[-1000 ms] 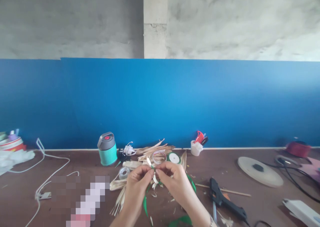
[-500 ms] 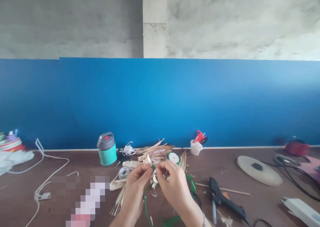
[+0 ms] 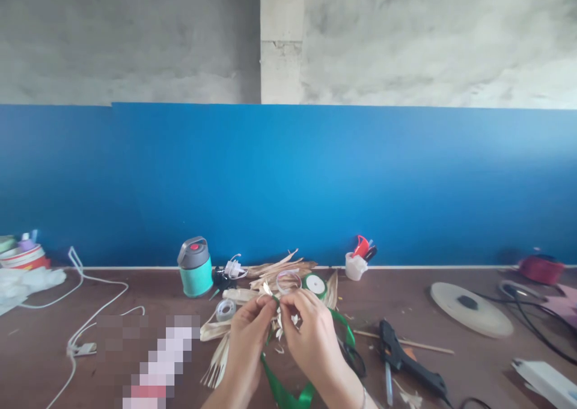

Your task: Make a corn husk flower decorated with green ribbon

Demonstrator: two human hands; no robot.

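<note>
My left hand [image 3: 247, 332] is closed in a pinch on a small flower of pale husk petals [image 3: 267, 288]. A bit of green shows at its base, between the fingertips. Beside it my right hand [image 3: 311, 330] has thumb and forefinger pressed together at that green wrap, seemingly on the green ribbon [image 3: 282, 392], whose gripped part is mostly hidden. The ribbon hangs below both hands in a loose loop over the table. Small white petal pieces [image 3: 279, 328] show between the hands. Dried corn husks [image 3: 274, 269] lie behind them.
A ribbon spool [image 3: 314, 284] and tape roll [image 3: 225, 310] lie near the hands. To the right are a black glue gun [image 3: 408, 361], a thin stick [image 3: 428, 346] and a round lid [image 3: 478, 319]. Behind stand a teal flask [image 3: 196, 277] and a white pen cup [image 3: 355, 267].
Below my hands the green ribbon has swung and now shows its broad side, where a thin strand showed before. Both hands keep their pinch in nearly the same place. The view has shifted slightly.
</note>
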